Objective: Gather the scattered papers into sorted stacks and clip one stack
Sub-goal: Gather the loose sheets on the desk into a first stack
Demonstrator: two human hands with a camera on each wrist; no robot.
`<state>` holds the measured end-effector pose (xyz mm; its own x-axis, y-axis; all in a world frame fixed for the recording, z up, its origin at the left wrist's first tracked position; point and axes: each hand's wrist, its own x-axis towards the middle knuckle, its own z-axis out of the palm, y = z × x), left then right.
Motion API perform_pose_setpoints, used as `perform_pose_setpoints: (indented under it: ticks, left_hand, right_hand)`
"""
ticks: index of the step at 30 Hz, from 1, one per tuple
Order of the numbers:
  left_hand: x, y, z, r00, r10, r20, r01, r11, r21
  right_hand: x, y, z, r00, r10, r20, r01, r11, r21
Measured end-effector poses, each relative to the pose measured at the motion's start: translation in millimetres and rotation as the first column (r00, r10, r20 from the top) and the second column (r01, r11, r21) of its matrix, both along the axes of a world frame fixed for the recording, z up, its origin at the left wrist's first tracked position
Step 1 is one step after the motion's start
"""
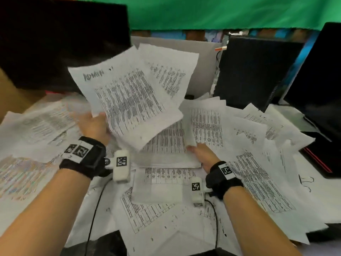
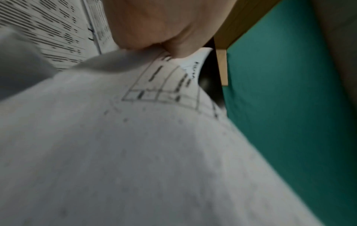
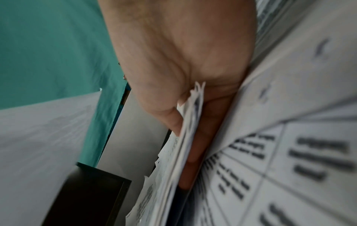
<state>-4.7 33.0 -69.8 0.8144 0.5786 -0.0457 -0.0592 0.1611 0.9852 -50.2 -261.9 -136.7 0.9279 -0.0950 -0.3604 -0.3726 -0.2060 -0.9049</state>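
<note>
White printed sheets (image 1: 166, 215) lie scattered in overlapping layers over the desk. My left hand (image 1: 97, 118) grips a fanned bundle of table-printed sheets (image 1: 129, 97) by its lower corner and holds it raised and tilted above the pile. In the left wrist view the palm (image 2: 154, 23) presses on a curved sheet (image 2: 135, 137). My right hand (image 1: 192, 148) pinches the near edge of a thin stack (image 1: 166, 143) lying mid-desk. The right wrist view shows the thumb (image 3: 168, 116) above that stack's edge (image 3: 190, 122) and the fingers beneath it.
A dark monitor (image 1: 64, 43) stands at the back left, a black box (image 1: 254, 71) at the back right and a black laptop (image 1: 323, 100) at the far right. Wire-handled binder clips (image 1: 306, 182) lie on paper near the laptop. Green cloth (image 1: 221, 12) hangs behind.
</note>
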Motion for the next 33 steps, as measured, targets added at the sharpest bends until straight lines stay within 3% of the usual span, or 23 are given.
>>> perform_pose_setpoints:
  ticks: [2,4,7,11,15,19,22,23,25,27,29,33]
  left_hand:
    - [-4.0,-7.8,-20.7,0.990,-0.080,-0.118,0.089,0.993,0.076]
    - [-11.8,-14.5,-38.0,0.921,-0.259,-0.291,0.310,0.939,0.147]
    - [-20.6,-18.1,-54.7,0.842,-0.360,-0.401,0.447,0.883,0.144]
    - [-26.4,-24.4,-71.6,0.802,-0.380,-0.461,0.492,0.858,0.148]
    - [-11.9,-19.2,-106.0,0.829,-0.396,-0.395,0.449,0.893,0.046]
    - [-13.5,-22.4,-101.7,0.867,-0.372,-0.331,0.380,0.924,-0.043]
    - [-24.1,-31.2,-89.1,0.839,-0.437,-0.325,0.445,0.894,-0.053]
    - [-29.4,-34.4,-82.6,0.832,-0.444,-0.332,0.465,0.885,-0.020]
    - [-38.0,-38.1,-64.3,0.831,-0.413,-0.372,0.505,0.841,0.196]
    - [-46.0,-35.9,-38.6,0.850,-0.316,-0.421,0.508,0.703,0.498]
    - [-49.1,-27.1,-10.3,0.874,-0.278,-0.398,0.482,0.593,0.645]
    - [-31.5,-4.6,33.4,0.951,-0.199,-0.236,0.308,0.663,0.682]
  right_hand:
    - [-1.7,1.0,3.0,1.000,-0.017,0.009,0.017,1.000,0.009]
    - [-3.7,0.6,3.8,0.998,-0.062,-0.009,0.062,0.998,0.025]
    - [-7.4,-2.9,4.7,0.994,-0.086,-0.069,0.097,0.982,0.163]
    - [-4.9,-7.5,10.3,0.988,-0.142,-0.061,0.149,0.981,0.126]
    - [6.6,-13.9,0.5,0.990,-0.101,-0.103,0.126,0.953,0.275]
    - [-5.4,-8.7,14.9,0.987,-0.132,-0.093,0.148,0.968,0.202]
    - [0.4,-12.5,8.1,0.990,-0.101,-0.095,0.119,0.972,0.204]
    - [2.1,-12.4,6.2,0.988,-0.108,-0.114,0.132,0.965,0.228]
    - [3.7,-11.0,1.6,0.987,-0.108,-0.115,0.133,0.961,0.242]
    - [6.5,-11.4,-3.9,0.990,-0.110,-0.083,0.125,0.971,0.202]
    - [8.2,-11.5,-6.1,0.995,-0.088,-0.052,0.094,0.987,0.131]
    - [11.1,-10.3,-6.9,0.997,-0.062,-0.043,0.064,0.997,0.049]
